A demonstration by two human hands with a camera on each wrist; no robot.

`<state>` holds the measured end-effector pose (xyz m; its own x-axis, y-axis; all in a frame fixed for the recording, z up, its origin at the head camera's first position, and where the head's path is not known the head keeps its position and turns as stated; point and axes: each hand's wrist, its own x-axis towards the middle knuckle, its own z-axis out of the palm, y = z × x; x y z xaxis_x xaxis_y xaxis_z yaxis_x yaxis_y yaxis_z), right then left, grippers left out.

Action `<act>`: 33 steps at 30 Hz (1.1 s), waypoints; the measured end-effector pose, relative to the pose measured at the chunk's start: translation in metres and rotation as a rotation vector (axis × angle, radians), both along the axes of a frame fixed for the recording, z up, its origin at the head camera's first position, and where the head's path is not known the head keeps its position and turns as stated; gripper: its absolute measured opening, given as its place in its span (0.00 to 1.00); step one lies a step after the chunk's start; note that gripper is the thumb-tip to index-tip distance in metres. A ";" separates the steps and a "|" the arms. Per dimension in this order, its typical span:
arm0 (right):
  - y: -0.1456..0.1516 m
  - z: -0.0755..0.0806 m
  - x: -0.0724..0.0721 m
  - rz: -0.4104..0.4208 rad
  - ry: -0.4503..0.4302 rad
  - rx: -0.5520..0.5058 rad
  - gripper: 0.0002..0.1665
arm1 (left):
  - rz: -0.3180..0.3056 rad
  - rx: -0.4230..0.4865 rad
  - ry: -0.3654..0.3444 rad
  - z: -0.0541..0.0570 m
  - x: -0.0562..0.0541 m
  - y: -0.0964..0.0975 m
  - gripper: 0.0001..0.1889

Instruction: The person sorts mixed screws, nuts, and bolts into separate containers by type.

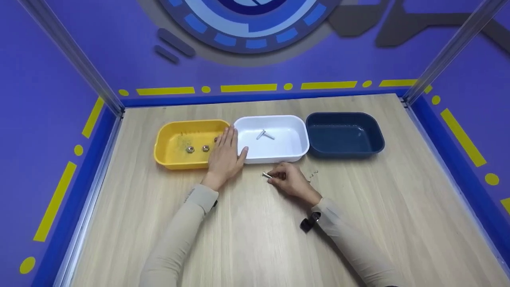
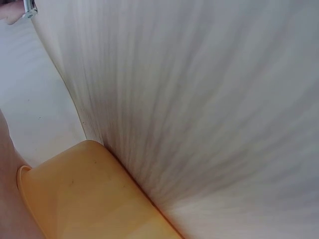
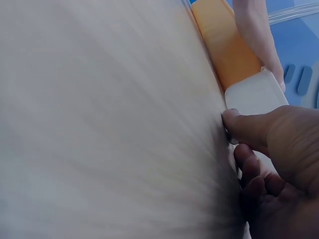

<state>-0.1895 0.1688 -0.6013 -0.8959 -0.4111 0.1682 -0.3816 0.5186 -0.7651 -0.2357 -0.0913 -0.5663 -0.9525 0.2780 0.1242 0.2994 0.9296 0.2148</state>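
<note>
Between thumb and fingers, my right hand [image 1: 290, 179] pinches a silver bolt [image 1: 266, 175] just in front of the white bin [image 1: 285, 148]. The bolt's head points left, and the fingers hide its other end. My left hand [image 1: 224, 157] rests over the adjoining rims of the yellow bin [image 1: 183, 165] and the white bin, fingers straight, thumb spread over the white side. Two bolts [image 1: 268, 135] lie crossed inside the white bin. In the yellow bin sit metal nuts [image 1: 190, 149], one of them partly covered by the left fingers.
A dark blue bin [image 1: 346, 154] stands right of the white one, completing a row along the back of the wooden table [image 1: 255, 239]. Small screws [image 1: 316, 172] lie on the table behind the right wrist. Purple panels [image 1: 255, 75] enclose the back and sides.
</note>
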 end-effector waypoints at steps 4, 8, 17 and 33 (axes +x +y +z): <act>0.000 -0.001 0.000 0.001 0.003 -0.015 0.06 | -0.001 0.007 0.003 -0.001 0.000 0.000 0.43; 0.000 0.000 0.000 0.002 0.005 -0.024 0.05 | -0.002 0.005 -0.003 0.000 0.000 0.000 0.43; -0.001 0.001 0.000 0.011 0.018 -0.021 0.03 | -0.002 -0.005 0.012 0.000 0.000 0.000 0.43; -0.004 0.008 0.004 0.023 0.014 0.045 0.03 | -0.009 0.017 0.008 -0.001 -0.001 -0.001 0.42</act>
<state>-0.1859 0.1650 -0.5936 -0.8837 -0.4394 0.1612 -0.4043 0.5432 -0.7358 -0.2365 -0.0921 -0.5673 -0.9490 0.2838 0.1369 0.3091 0.9232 0.2285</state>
